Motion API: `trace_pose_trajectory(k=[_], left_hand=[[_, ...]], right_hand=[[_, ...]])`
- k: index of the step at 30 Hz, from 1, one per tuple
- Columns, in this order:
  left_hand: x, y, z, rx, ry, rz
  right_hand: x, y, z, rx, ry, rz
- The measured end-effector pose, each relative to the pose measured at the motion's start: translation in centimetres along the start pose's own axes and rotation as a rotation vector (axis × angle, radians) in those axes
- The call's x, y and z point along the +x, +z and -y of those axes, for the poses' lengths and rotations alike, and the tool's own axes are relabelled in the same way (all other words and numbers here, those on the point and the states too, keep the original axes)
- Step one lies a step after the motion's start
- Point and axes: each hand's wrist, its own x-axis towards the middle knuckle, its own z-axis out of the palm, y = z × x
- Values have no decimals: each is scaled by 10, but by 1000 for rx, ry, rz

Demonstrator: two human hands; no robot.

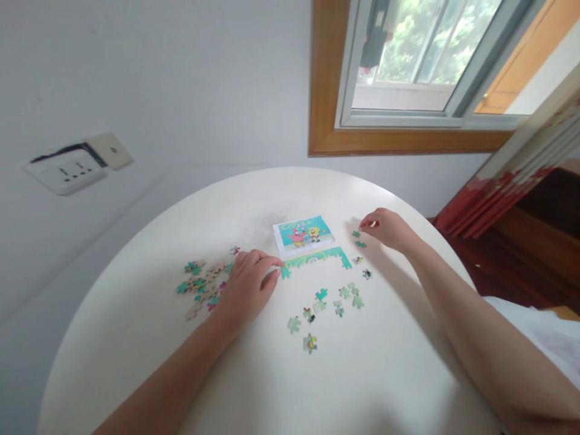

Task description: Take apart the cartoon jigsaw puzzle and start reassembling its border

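My left hand point(249, 279) rests on the table, thumb and index finger apart, its index fingertip at the left end of a joined strip of jigsaw puzzle pieces point(338, 254). Beyond that strip lies a picture card point(302, 234) with cartoon figures on blue-green. Over at the right, my right hand point(385, 228) has its fingers pinched together just above a teal puzzle piece point(356, 234); whether anything is between the fingertips cannot be made out. Another teal piece point(360, 244) lies just nearer to me. Part of a heap of loose pieces point(208, 284) is hidden behind my left hand.
Several loose pieces lie nearer to me, among them a pale green one point(294, 325) and a yellow-marked one point(310, 344). The round white table point(136, 362) stands against a wall with a socket point(67, 172). A window point(417, 66) and curtain point(507, 175) are at the right.
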Motion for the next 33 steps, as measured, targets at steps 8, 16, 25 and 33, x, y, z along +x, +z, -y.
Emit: trace_pose_trajectory(k=[8, 16, 25, 33], left_hand=[[0, 0, 1, 7, 3, -3], [0, 1, 1, 4, 11, -1], [-1, 2, 3, 9, 10, -2], [-1, 1, 0, 22, -3, 6]], right_hand=[[-15, -9, 16, -74, 11, 284], [-13, -8, 19, -59, 27, 289], [-17, -5, 24, 242, -17, 212], [-48, 32, 110, 699, -292, 263]])
